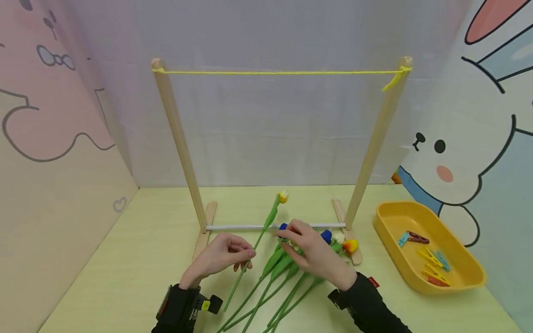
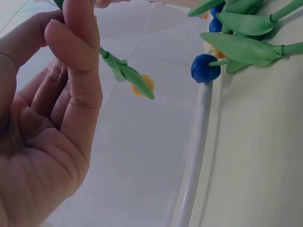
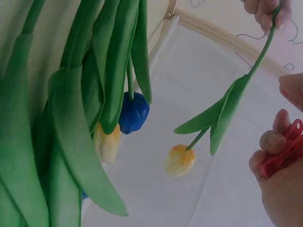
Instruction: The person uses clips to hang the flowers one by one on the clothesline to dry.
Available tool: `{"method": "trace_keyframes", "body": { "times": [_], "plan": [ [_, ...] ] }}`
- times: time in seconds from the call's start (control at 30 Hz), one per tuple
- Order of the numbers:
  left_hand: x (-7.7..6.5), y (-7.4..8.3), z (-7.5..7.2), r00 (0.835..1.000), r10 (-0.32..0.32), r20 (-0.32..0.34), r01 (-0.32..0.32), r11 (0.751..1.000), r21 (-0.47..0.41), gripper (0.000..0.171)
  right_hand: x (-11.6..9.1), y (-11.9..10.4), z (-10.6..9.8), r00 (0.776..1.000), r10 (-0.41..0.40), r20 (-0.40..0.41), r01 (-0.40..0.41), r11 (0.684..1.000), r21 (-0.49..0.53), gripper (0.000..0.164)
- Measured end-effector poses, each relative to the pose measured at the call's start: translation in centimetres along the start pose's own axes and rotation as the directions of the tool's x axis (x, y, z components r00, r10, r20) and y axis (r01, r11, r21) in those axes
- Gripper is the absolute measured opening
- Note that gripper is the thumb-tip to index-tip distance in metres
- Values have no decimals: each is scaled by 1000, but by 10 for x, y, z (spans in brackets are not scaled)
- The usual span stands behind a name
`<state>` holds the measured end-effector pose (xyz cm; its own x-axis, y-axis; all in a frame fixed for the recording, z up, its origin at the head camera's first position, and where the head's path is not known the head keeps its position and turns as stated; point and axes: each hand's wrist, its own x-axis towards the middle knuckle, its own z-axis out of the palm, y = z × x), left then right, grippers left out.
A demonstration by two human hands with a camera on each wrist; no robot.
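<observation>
My left hand (image 1: 228,252) pinches the green stem of an artificial tulip (image 1: 271,216), raised and slanting with its yellow-and-white bloom at the top. In the right wrist view that tulip's bloom (image 3: 180,161) points away from the pinching fingers. A red clothespin (image 3: 283,155) lies in my right hand (image 1: 310,249), gripped by curled fingers. This hand hovers over a bunch of tulips (image 1: 283,268) lying on the table, hiding part of their heads. Among them show a blue bloom (image 1: 326,236) and an orange-yellow bloom (image 1: 350,246).
A yellow string (image 1: 275,72) runs between two wooden posts (image 1: 179,143), joined low down by a pale rod (image 1: 237,227). At right stands a yellow basket (image 1: 387,247) with several clothespins (image 1: 435,256). A white curtain (image 1: 270,138) hangs behind; cartoon panels flank the table.
</observation>
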<state>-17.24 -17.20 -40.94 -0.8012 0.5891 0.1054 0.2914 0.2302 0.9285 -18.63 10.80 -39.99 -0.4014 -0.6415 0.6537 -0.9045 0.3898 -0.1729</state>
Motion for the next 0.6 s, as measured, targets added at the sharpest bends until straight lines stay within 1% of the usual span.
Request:
{"method": "trace_keyframes", "body": {
  "times": [0.07, 0.13, 0.2, 0.37, 0.5, 0.6],
  "plan": [
    [0, 1, 0, 1000, 19, 0, -19, 1000, -15, 19, 6, -2, 5, 999, -46, -1, 46, 998, -33, 33],
    [0, 2, 1, 999, 38, 1, -38, 999, -29, 19, 10, -4, 10, 998, -70, 6, 70, 996, -57, 38],
    [0, 3, 2, 999, 47, 3, -47, 998, -43, 20, 15, -5, 15, 996, -88, 15, 89, 992, -85, 39],
    [-1, 4, 3, 999, 47, 8, -47, 997, -69, 21, 23, -10, 23, 994, -101, 46, 106, 985, -133, 30],
    [0, 3, 3, 998, 59, 12, -58, 996, -72, 21, 27, -11, 27, 993, -114, 28, 117, 981, -152, 20],
    [0, 4, 3, 998, 61, 2, -60, 996, -68, 22, 30, -9, 27, 988, -152, 2, 150, 973, -177, 15]
  ]
}}
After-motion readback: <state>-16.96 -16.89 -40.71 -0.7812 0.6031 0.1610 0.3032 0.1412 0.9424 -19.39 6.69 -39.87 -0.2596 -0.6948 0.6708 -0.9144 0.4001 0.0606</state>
